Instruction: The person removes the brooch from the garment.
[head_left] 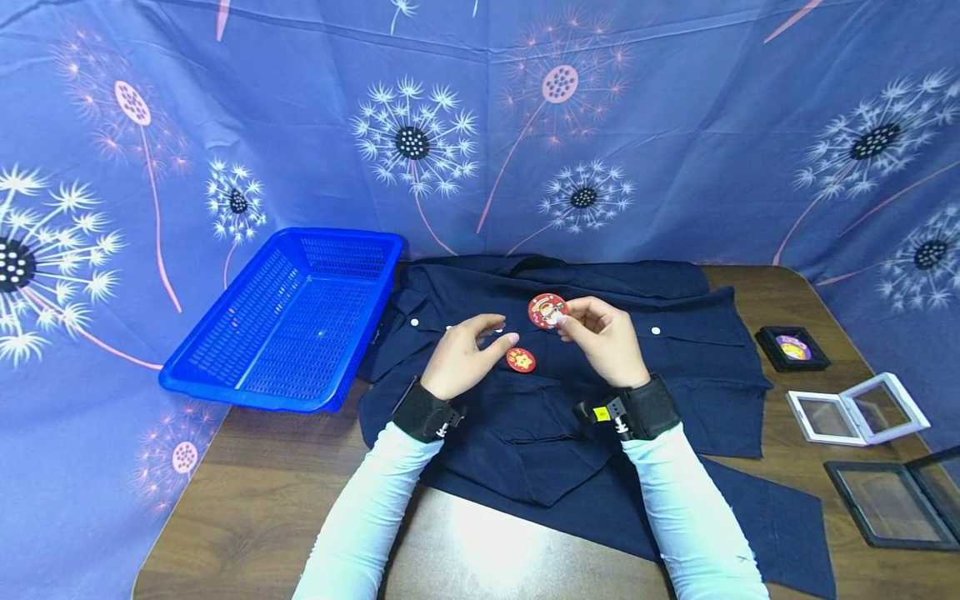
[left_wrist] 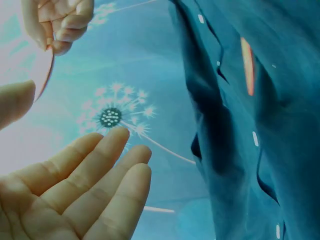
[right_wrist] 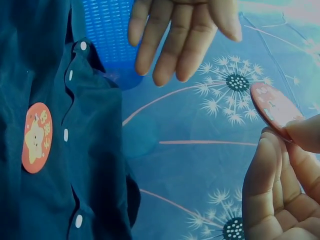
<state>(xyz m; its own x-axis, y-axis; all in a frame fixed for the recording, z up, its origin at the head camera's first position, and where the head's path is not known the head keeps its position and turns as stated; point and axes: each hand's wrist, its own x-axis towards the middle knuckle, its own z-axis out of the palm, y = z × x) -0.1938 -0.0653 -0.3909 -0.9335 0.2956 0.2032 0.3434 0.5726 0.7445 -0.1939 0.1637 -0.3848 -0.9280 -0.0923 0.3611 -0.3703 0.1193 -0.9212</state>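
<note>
Between thumb and fingers, my right hand (head_left: 606, 343) pinches a round red badge (head_left: 546, 312) by its edge, raised over a dark navy shirt (head_left: 540, 450). The badge has a white cartoon figure on it; in the right wrist view this held badge (right_wrist: 276, 107) is tilted, nearly side-on. My left hand (head_left: 467, 357) hovers over the shirt with nothing in it, thumb apart from the relaxed fingers. Just right of its thumb tip, a second red badge (head_left: 521, 360) with a yellow star figure lies on the shirt, near the row of white buttons.
A blue plastic basket (head_left: 352, 360) stands at the left of the wooden table (head_left: 247, 500). On the right are a small black box (head_left: 793, 348) with a purple-and-yellow badge, an opened white frame (head_left: 855, 408) and an opened black frame (head_left: 892, 500). Patterned blue cloth (head_left: 300, 108) hangs behind.
</note>
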